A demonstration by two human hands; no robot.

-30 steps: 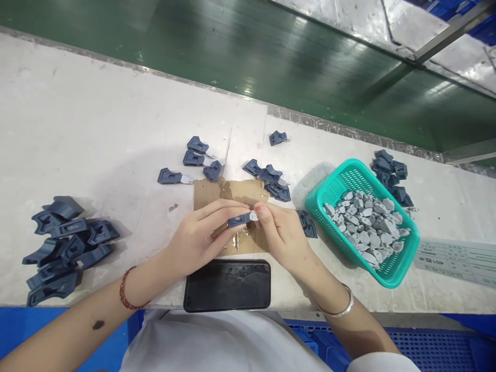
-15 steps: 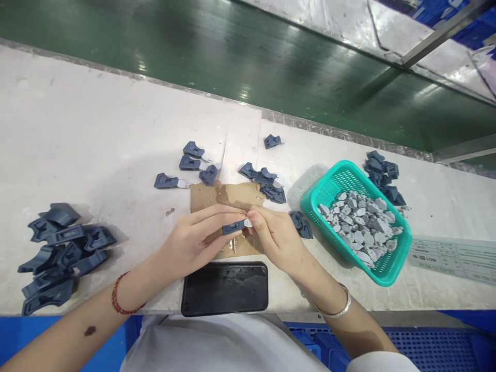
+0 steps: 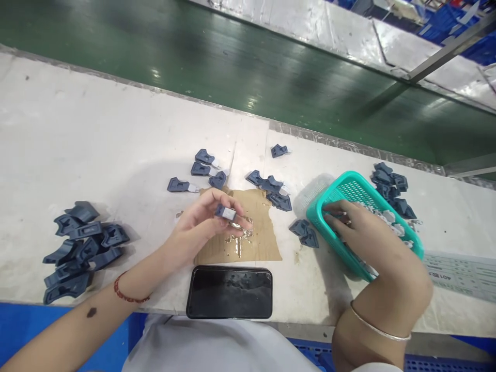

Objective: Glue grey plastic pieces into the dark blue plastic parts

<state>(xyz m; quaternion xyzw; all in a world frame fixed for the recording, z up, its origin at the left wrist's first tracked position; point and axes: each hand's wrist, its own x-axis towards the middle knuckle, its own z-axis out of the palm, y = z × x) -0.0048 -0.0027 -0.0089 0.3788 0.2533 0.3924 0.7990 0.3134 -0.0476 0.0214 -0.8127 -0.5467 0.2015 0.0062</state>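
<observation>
Between the thumb and fingers of my left hand (image 3: 207, 219) is a small dark blue plastic part (image 3: 225, 212) with a light grey face turned up. That hand hovers over a piece of brown cardboard (image 3: 267, 235) spotted with wet, shiny liquid. My right hand (image 3: 356, 222) reaches into a green plastic basket (image 3: 391, 194) of small light grey pieces (image 3: 389, 217). Its fingertips dip below the basket's near left rim among the pieces, so whether they grip one is hidden.
Loose dark blue parts lie in a pile (image 3: 87, 243) at left and another pile (image 3: 389, 186) behind the basket. Several parts with grey ends (image 3: 201, 168) lie beyond the cardboard. A black phone (image 3: 230, 292) rests at the table's front edge. A green conveyor belt (image 3: 217, 57) runs behind.
My right hand has left the blue part and moved right into the green basket. My left hand keeps the part, now turned with its grey face up. The whole view has shifted slightly.
</observation>
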